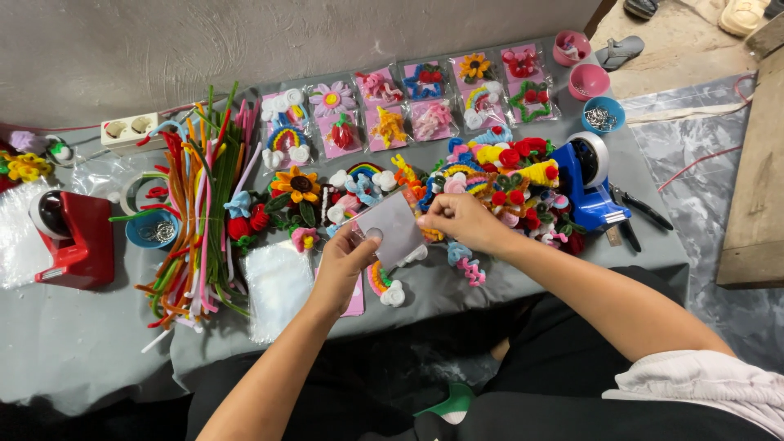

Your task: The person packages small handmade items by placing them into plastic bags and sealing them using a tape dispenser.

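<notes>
My left hand [343,265] and my right hand [461,222] both hold a small clear plastic sleeve with a pale card [393,229] above a low grey table [73,343]. The left thumb pinches its lower left edge; the right fingers pinch its upper right corner. Just below the card lies a rainbow pipe-cleaner charm [382,284] on a pink card. A heap of colourful pipe-cleaner charms [506,180] sits right of my right hand.
A bundle of loose pipe cleaners [200,212] lies at left, beside a red tape dispenser [72,237]. A blue tape dispenser [590,184] and black pliers [641,211] stand at right. Packaged charms [408,106] line the back, near small bowls [590,82]. Empty clear bags [278,286] lie in front.
</notes>
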